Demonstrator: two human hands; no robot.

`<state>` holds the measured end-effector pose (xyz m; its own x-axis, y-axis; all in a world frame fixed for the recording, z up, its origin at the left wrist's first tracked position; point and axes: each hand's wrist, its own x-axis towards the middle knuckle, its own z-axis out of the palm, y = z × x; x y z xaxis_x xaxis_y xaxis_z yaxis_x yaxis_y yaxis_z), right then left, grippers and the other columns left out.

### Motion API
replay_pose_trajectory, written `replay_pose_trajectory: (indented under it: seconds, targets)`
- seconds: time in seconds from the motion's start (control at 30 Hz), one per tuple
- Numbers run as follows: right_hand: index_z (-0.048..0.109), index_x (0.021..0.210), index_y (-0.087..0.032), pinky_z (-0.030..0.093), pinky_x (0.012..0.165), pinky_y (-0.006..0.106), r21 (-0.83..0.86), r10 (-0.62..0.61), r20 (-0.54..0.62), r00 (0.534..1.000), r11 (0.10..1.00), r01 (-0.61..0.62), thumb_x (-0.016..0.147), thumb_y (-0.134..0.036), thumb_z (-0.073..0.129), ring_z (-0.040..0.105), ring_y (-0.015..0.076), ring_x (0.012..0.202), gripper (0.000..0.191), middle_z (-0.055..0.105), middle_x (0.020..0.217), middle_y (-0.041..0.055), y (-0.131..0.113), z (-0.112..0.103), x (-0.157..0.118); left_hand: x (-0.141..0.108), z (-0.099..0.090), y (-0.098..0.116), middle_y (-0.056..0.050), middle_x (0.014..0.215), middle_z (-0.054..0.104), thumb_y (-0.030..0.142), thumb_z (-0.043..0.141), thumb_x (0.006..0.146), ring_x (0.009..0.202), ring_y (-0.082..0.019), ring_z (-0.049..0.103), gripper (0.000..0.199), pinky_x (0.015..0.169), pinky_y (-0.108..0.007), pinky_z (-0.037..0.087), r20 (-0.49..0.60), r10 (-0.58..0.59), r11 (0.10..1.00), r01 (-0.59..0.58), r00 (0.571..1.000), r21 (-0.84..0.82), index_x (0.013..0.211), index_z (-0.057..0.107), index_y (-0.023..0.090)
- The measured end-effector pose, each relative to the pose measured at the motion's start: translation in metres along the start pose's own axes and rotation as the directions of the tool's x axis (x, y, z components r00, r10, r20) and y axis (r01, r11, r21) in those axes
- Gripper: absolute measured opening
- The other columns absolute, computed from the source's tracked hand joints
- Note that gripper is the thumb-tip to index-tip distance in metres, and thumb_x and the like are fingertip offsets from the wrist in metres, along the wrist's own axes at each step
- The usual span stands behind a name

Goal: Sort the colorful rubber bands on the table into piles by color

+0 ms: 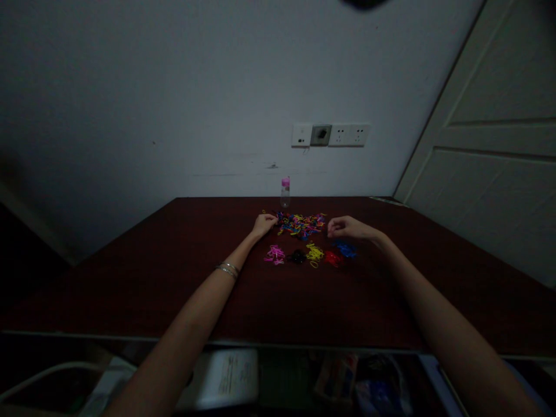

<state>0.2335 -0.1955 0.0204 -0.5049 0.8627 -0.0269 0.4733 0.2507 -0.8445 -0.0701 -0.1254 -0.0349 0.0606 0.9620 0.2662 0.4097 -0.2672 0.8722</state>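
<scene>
A mixed pile of small coloured rubber bands (302,225) lies on the dark red tabletop. At its left edge is my left hand (264,223), fingers pinched together at the bands; what is between the fingertips is too small to make out. Just right of the pile, my right hand (343,227) is held with curled, closed fingers, their contents hidden. Nearer to me sit single-colour heaps in a row: pink bands (274,255), black bands (297,256), yellow bands (314,253), red bands (332,259) and blue bands (346,249). The blue heap is closest to my right hand.
Behind the pile stands a clear bottle with a pink cap (285,194). The wall carries a row of sockets (330,135), and a white door (490,139) is at the right. Below the table's front edge, a white box (228,379) and other items lie in an open space.
</scene>
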Motion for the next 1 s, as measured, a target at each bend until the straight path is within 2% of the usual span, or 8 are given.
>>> replay_pose_trajectory:
  seconds: [0.13, 0.33, 0.5, 0.6, 0.7, 0.83, 1.0]
  targets:
    - [0.056, 0.071, -0.016, 0.041, 0.059, 0.025, -0.052, -0.061, 0.044, 0.997, 0.997, 0.063, 0.061, -0.028, 0.064, 0.052, 0.0118, 0.062, 0.017, 0.059, 0.069, 0.0019, -0.017, 0.015, 0.002, 0.0, 0.0, 0.0, 0.003, 0.045, 0.05, 0.022, 0.057, 0.069, 0.044, -0.006, 0.04, 0.018, 0.048, -0.018, 0.032, -0.002, -0.001, 1.0, 0.001, 1.0, 0.011, 0.075, 0.067, 0.009]
    - [0.055, 0.069, -0.015, 0.04, 0.057, 0.023, -0.114, -0.163, 0.13, 0.978, 0.977, 0.178, 0.063, -0.021, 0.058, 0.05, 0.0102, 0.059, 0.009, 0.055, 0.063, -0.0014, -0.042, 0.052, 0.009, 0.0, 0.001, 0.0, 0.003, 0.048, 0.053, 0.02, 0.057, 0.068, 0.044, -0.006, 0.041, 0.017, 0.048, -0.018, 0.032, -0.004, -0.016, 1.0, 0.016, 1.0, 0.011, 0.075, 0.068, 0.009]
    - [0.059, 0.082, -0.014, 0.042, 0.058, 0.023, -0.122, -0.174, 0.206, 0.963, 0.972, 0.201, 0.066, -0.018, 0.055, 0.053, 0.0111, 0.064, 0.017, 0.061, 0.074, 0.0025, -0.052, 0.071, 0.009, 0.003, 0.001, -0.003, 0.002, 0.047, 0.052, 0.022, 0.057, 0.068, 0.045, -0.006, 0.04, 0.017, 0.047, -0.018, 0.032, -0.007, 0.003, 0.999, -0.003, 1.0, 0.042, 0.075, 0.068, 0.01]
    - [0.061, 0.086, -0.013, 0.042, 0.058, 0.023, -0.127, -0.174, 0.208, 0.963, 0.971, 0.203, 0.066, -0.017, 0.054, 0.053, 0.0109, 0.065, 0.021, 0.062, 0.076, 0.0038, -0.051, 0.07, 0.008, 0.002, 0.001, -0.002, 0.002, 0.047, 0.052, 0.023, 0.058, 0.067, 0.044, -0.006, 0.04, 0.018, 0.047, -0.018, 0.032, 0.002, 0.014, 0.999, -0.014, 1.0, 0.047, 0.074, 0.068, 0.01]
    - [0.062, 0.087, -0.013, 0.042, 0.059, 0.024, -0.112, -0.159, 0.159, 0.974, 0.978, 0.178, 0.065, -0.017, 0.054, 0.054, 0.0112, 0.064, 0.024, 0.062, 0.076, 0.0036, -0.047, 0.061, 0.008, 0.0, -0.001, 0.003, 0.003, 0.046, 0.05, 0.024, 0.06, 0.067, 0.043, -0.006, 0.039, 0.018, 0.045, -0.018, 0.03, 0.054, -0.006, 0.999, 0.004, 0.999, 0.045, 0.073, 0.068, 0.009]
    - [0.063, 0.083, -0.015, 0.044, 0.062, 0.026, -0.096, -0.133, 0.034, 0.991, 0.986, 0.136, 0.064, -0.021, 0.055, 0.055, 0.0125, 0.066, 0.022, 0.062, 0.074, 0.0033, -0.037, 0.043, 0.008, -0.001, -0.005, 0.011, 0.002, 0.046, 0.051, 0.025, 0.062, 0.065, 0.043, -0.006, 0.039, 0.018, 0.044, -0.018, 0.029, 0.152, -0.019, 0.998, 0.01, 0.988, 0.059, 0.071, 0.069, 0.009]
    - [0.064, 0.082, -0.016, 0.046, 0.065, 0.028, -0.127, -0.121, -0.126, 0.985, 0.986, 0.105, 0.066, -0.031, 0.058, 0.057, 0.0156, 0.071, 0.023, 0.064, 0.077, 0.0042, -0.016, 0.023, 0.01, -0.002, -0.011, 0.023, 0.001, 0.046, 0.052, 0.027, 0.065, 0.06, 0.043, -0.006, 0.039, 0.017, 0.044, -0.019, 0.027, 0.275, -0.011, 0.987, -0.034, 0.962, 0.157, 0.062, 0.068, 0.01]
